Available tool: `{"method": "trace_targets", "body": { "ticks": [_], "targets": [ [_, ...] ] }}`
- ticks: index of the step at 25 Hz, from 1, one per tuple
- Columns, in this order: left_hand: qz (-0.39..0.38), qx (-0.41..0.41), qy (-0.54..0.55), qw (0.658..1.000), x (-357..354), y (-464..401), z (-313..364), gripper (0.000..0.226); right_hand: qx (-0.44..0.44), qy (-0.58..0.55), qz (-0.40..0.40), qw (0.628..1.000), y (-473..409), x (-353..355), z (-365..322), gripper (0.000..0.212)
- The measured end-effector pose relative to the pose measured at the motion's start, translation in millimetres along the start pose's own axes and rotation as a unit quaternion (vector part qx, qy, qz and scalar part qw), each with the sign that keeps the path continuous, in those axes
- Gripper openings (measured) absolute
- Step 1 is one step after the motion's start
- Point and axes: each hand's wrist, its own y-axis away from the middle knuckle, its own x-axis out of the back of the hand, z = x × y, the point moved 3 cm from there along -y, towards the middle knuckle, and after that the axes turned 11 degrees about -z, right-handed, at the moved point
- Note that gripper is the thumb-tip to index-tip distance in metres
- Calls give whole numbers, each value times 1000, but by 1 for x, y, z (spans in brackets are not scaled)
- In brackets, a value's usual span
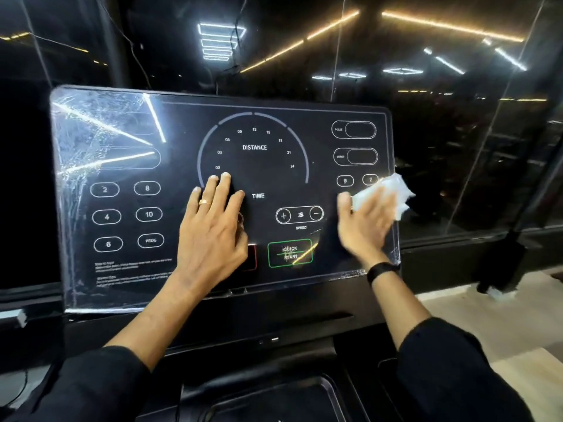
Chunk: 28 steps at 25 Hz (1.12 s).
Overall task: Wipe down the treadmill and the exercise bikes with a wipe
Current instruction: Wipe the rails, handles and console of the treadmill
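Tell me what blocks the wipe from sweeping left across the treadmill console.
The left hand rests flat on the console near its centre, left of the wipe that the right hand holds at the right edge. Nothing else visible lies on the panel.

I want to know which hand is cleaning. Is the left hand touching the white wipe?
Apart. The head view shows the left hand flat on the console, while the wipe is far across it, under the right hand.
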Motion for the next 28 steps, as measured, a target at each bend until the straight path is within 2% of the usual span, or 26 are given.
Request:
{"method": "trace_targets", "body": {
  "ticks": [1, 2, 3, 4, 5, 6, 7, 8, 9, 10, 12, 13, 14, 15, 16, 17, 18, 20, 21, 22, 23, 24, 25, 26, 28],
  "targets": [
    [-1, 3, -10, 1000, 0, -1, 2, 56, -85, -65, 0, 994, -8, 6, 2, 92],
    [-1, 6, -16, 1000, -1, -2, 3, 56, -105, -89, -9, 990, -7, 5, -11, 95],
    [2, 7, -20, 1000, -2, -2, 5, 56, -59, -47, 0, 997, -3, -3, -28, 98],
    [7, 5, -23, 1000, -3, -3, 6, 56, 49, 28, 11, 998, 9, -17, -44, 100],
    [14, 3, -26, 1000, -4, -3, 6, 57, 220, 124, -5, 968, 30, -34, -57, 101],
    [21, 1, -29, 999, -5, -2, 4, 58, 387, 218, -40, 895, 53, -47, -56, 99],
    [29, -1, -30, 999, -5, -1, 3, 58, 488, 275, -66, 826, 68, -51, -41, 96],
    [35, -3, -30, 999, -6, 0, 2, 58, 530, 292, -79, 792, 68, -48, -17, 92],
    [39, -2, -32, 999, -6, 0, 2, 58, 521, 279, -78, 803, 60, -41, 11, 91],
    [41, 0, -33, 999, -7, 0, 2, 58, 455, 256, -60, 851, 48, -34, 39, 92],
    [41, 5, -29, 999, -9, -1, 5, 59, 191, 156, -4, 969, 37, -24, 82, 94],
    [42, 8, -23, 999, -10, -1, 7, 60, 46, 86, 22, 995, 41, -25, 91, 97],
    [42, 13, -18, 999, -11, -1, 9, 60, -41, 24, 15, 999, 52, -36, 84, 102],
    [41, 18, -15, 999, -11, -1, 10, 60, -55, 8, -18, 998, 70, -52, 67, 104],
    [41, 21, -12, 999, -12, 0, 11, 61, -6, 37, -57, 998, 91, -69, 47, 105],
    [43, 23, -8, 999, -12, 0, 12, 61, 99, 95, -92, 986, 107, -86, 35, 104],
    [44, 21, -5, 999, -11, 1, 11, 61, 218, 157, -111, 957, 120, -92, 26, 103],
    [41, 6, 0, 999, -10, 4, 7, 60, 396, 237, -76, 884, 105, -74, 26, 95],
    [37, -2, -2, 999, -9, 5, 5, 59, 408, 232, -55, 882, 90, -63, 36, 90],
    [31, -7, -5, 999, -9, 5, 2, 57, 344, 181, -50, 920, 72, -51, 49, 88],
    [24, -13, -5, 1000, -9, 6, 0, 57, 223, 96, -47, 969, 61, -40, 64, 87],
    [17, -18, 1, 1000, -9, 5, -1, 57, 92, 23, -46, 994, 57, -34, 75, 86],
    [11, -20, 14, 1000, -8, 5, -2, 57, -13, -29, -48, 998, 61, -37, 76, 88],
    [6, -21, 31, 999, -6, 6, -4, 57, -57, -50, -45, 996, 70, -47, 66, 91],
    [4, -18, 60, 998, -5, 16, -13, 58, -20, -32, -39, 999, 94, -80, 33, 101]
  ]
}}
